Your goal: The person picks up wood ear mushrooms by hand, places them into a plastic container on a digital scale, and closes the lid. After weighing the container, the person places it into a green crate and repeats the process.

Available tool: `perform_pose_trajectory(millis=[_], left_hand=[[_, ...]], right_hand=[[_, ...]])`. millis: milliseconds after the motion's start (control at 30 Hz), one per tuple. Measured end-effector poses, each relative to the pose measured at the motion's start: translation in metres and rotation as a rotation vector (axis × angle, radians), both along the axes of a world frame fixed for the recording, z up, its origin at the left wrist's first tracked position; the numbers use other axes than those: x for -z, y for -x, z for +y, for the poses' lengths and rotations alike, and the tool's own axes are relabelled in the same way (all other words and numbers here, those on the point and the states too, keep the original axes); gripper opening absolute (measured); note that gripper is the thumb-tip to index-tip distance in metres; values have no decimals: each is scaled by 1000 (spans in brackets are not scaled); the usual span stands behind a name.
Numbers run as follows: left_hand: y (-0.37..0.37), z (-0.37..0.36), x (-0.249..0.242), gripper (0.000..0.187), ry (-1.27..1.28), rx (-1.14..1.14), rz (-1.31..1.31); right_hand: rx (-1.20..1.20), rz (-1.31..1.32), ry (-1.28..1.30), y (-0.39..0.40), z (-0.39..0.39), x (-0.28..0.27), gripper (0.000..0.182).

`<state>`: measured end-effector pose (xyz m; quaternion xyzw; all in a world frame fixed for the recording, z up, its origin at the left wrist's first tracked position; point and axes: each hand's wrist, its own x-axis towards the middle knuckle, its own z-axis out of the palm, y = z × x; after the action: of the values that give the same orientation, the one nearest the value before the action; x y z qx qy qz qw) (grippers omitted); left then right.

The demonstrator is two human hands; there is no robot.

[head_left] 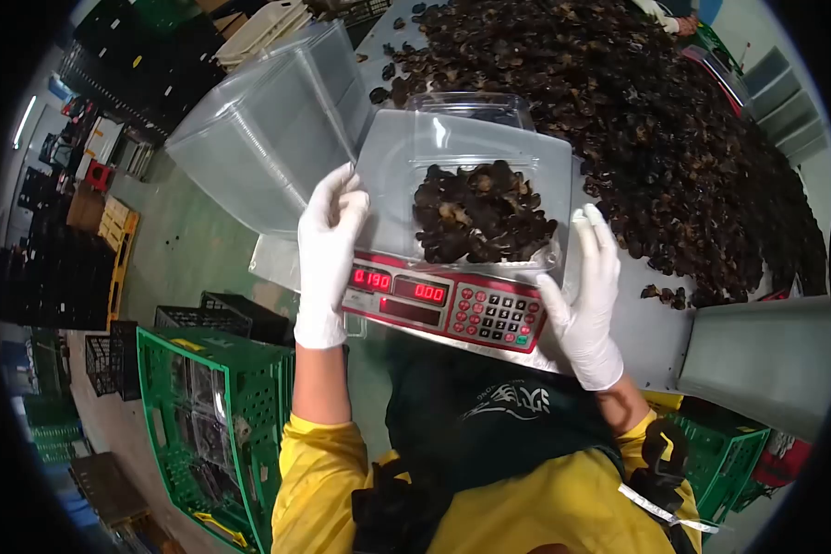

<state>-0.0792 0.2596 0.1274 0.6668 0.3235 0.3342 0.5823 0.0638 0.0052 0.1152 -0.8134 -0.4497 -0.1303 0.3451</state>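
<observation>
An electronic scale [448, 305] with a red keypad panel stands in front of me, its lit display reading 0.190 and 0.00. On its grey platform rests an open clear plastic box [475, 109] with its lid part flipped back. Dark wood ear mushrooms [483, 212] fill the near half of the box. My left hand [331, 235], in a white glove, is by the scale's left edge, fingers loosely bent and nothing visible in them. To the right of the box, my gloved right hand [586, 295] is open, thumb apart from the fingers, near the scale's corner.
A big heap of wood ear mushrooms [674, 157] covers the table beyond and to the right. Nested clear plastic boxes [268, 120] stand left of the scale. A green crate [249, 397] holding packed boxes is at lower left. Another person's gloved hand [660, 14] shows at the far edge.
</observation>
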Motion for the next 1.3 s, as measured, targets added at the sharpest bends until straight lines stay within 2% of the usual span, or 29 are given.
perform_pose_trajectory(millis=[100,167,233,267,333,467,500,600,667,700,733,767,833,867,933,967,1000,1033,1100,1133,1300], left_hand=[[-10,14,-13,49,99,11,-65],[-28,31,-1,54,117,34,-137],[-50,40,5,56,348,93,-157],[-62,45,10,56,348,96,-158],[-82,53,17,58,501,257,-141],[-99,64,22,58,566,279,-157],[-107,67,24,56,626,204,-168],[-96,54,8,52,438,302,-363],[-78,36,-8,59,220,415,-419],[-69,21,-17,60,102,368,-386],[-58,16,-15,60,27,409,-353],[-47,12,-13,60,-46,449,-321],[-29,-5,-13,57,-179,481,-213],[-25,-13,-13,50,-322,456,-82],[-17,-28,-10,33,-349,434,-31],[-13,-33,-8,28,-348,432,-21],[-9,-34,-6,29,-421,428,40],[-7,-36,-6,39,-503,407,50],[-4,-47,-9,57,-745,288,112],[-7,-52,-11,71,-926,221,222],[-17,-55,10,78,-1065,87,205]], right_hand=[[13,-1,12,-1,-7,7,74],[-25,-23,7,-1,-6,11,75],[-24,-17,81,9,6,7,79],[-48,-55,157,13,12,5,78],[-89,-93,276,18,26,5,78],[-183,-136,206,7,36,6,77],[-184,-59,300,4,35,0,79],[-292,90,95,-2,17,-10,81],[-227,24,-52,-7,-2,-10,67],[-201,-23,-110,-12,-13,-7,62],[-97,18,-160,-11,-21,-1,47],[-39,49,-169,-12,-27,8,40],[-26,163,-168,-16,-34,17,40],[-15,165,-169,-14,-33,17,40],[-92,1076,-359,-9,-25,16,42],[-90,1080,-363,-10,-23,13,42],[-130,1307,-357,-13,-20,6,43],[-176,1533,-344,-14,-16,0,45],[-154,1498,-365,-14,-8,-4,44],[-142,1488,-328,-18,-5,-5,43],[-149,1541,-327,-30,0,-3,41]])
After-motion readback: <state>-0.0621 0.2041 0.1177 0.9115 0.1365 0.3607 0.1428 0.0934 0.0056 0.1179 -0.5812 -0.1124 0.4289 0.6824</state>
